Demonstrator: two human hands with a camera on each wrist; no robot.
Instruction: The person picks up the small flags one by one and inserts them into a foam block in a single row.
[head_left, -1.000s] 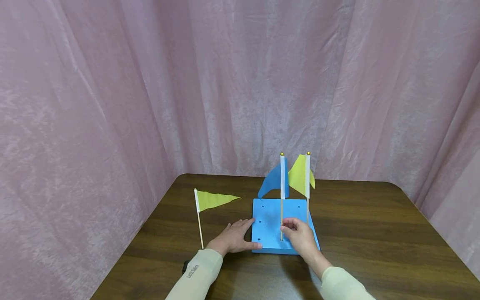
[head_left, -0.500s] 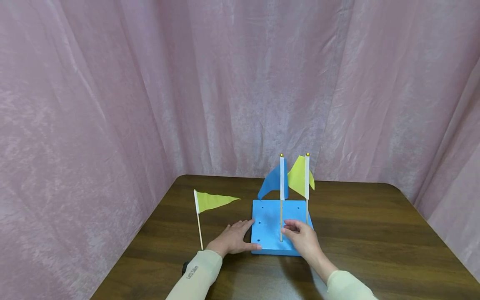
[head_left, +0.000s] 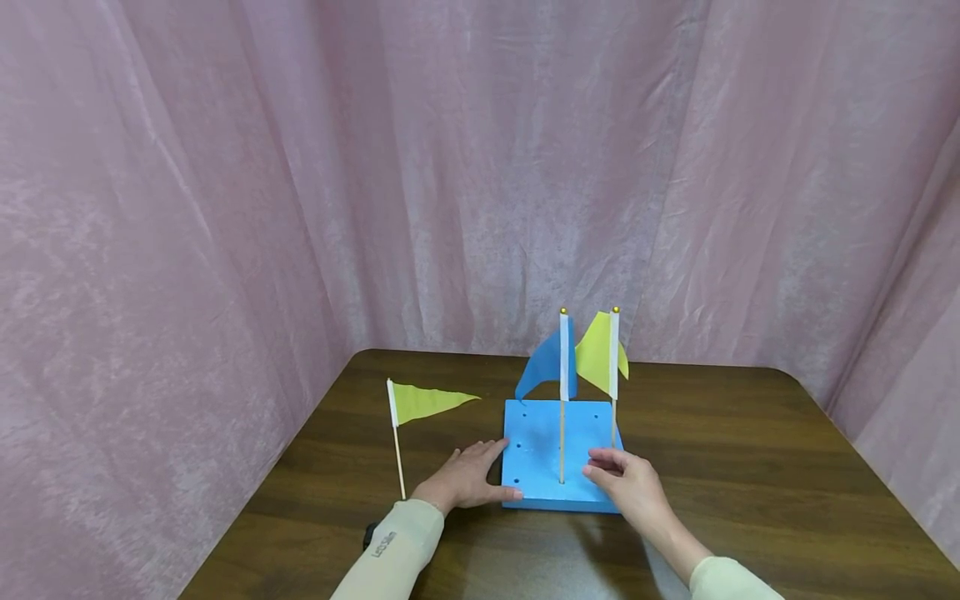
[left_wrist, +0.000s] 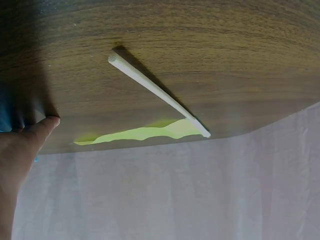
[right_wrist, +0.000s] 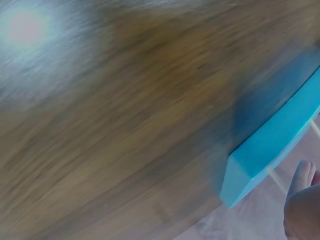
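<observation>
- Well, a yellow flag [head_left: 422,403] lies on the table [head_left: 720,450]
- your left hand [head_left: 467,477], fingers spread, touches the blue base [head_left: 538,458]; light pressure should steady it
- the blue flag [head_left: 543,367] and second yellow flag [head_left: 597,357] stand upright
- your right hand [head_left: 633,492], fingers parted, grips nothing; best clear both standing flags gently

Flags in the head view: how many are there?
3: the blue flag, upright in the blue board; the upright yellow flag, at the board's right side; and the loose yellow flag, lying on the table left of the board.
</observation>
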